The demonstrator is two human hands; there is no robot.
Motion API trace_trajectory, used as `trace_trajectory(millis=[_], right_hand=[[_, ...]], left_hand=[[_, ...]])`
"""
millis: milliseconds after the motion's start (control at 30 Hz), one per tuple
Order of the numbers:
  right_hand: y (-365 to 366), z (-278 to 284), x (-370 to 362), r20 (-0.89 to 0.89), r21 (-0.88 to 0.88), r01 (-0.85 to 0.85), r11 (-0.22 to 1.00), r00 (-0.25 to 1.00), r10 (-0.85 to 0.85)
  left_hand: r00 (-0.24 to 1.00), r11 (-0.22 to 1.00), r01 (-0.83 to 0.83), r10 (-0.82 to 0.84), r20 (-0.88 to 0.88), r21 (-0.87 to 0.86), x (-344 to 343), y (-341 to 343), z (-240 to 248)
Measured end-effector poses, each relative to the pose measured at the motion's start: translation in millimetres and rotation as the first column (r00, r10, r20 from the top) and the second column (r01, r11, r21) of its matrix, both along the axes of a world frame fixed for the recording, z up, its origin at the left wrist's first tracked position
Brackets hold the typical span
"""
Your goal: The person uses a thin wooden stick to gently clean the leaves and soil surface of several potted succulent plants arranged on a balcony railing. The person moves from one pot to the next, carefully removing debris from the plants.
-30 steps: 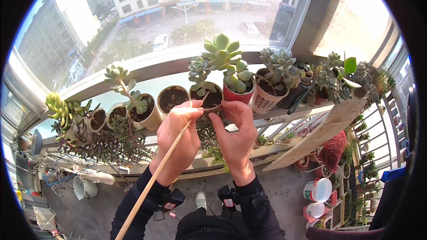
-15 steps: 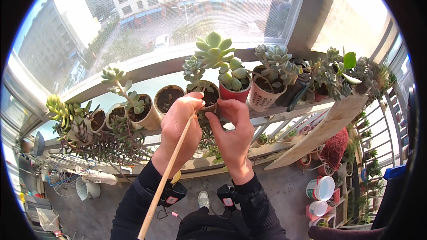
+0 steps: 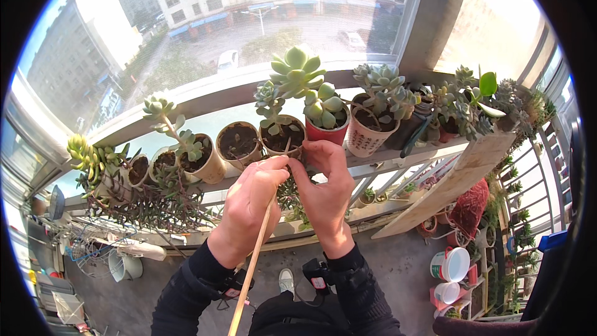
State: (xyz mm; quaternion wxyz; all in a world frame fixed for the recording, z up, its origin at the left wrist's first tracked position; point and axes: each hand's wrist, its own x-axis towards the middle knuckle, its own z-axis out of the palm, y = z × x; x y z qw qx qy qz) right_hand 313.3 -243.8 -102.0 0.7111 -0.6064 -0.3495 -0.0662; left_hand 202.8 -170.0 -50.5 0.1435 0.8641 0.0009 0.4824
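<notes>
My left hand (image 3: 245, 202) is closed round a long thin wooden stick (image 3: 254, 266). The stick slants from the lower edge up through my fist, and a light pointed tip shows over the dark soil of a small pot (image 3: 282, 129). In that pot grows a blue-green rosette succulent (image 3: 268, 99). My right hand (image 3: 326, 199) curls at the pot's front right side, forefinger by the rim and thumb across its front, close to my left fingertips. Close on the right stands a red pot (image 3: 326, 134) with a tall pale-green succulent (image 3: 297, 73) leaning left.
A pot with sparse sprouts (image 3: 238, 140) stands to the left, with more potted succulents beyond. A white printed pot (image 3: 367, 137) stands right of the red one. The row lines a window ledge above a railing. A wooden board (image 3: 429, 190) slopes at right; white buckets (image 3: 457, 264) sit below.
My left hand has drawn back toward me and lower with the stick, uncovering the pot's soil and the stick's tip. My right hand has stayed nearly in place.
</notes>
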Motion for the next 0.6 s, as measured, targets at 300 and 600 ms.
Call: trace_trajectory(millis=[300,600], right_hand=[[1,0,0,0.006,0.010,-0.001,1.000,1.000,0.001],[-1,2,-2,0.014,-0.058,0.007,0.998,1.000,-0.007]], left_hand=[[1.000,0.989,-0.011,0.010,-0.003,-0.150,-15,0,2],[0.994,0.969,0.034,-0.006,0.113,-0.245,-21,12,-4]])
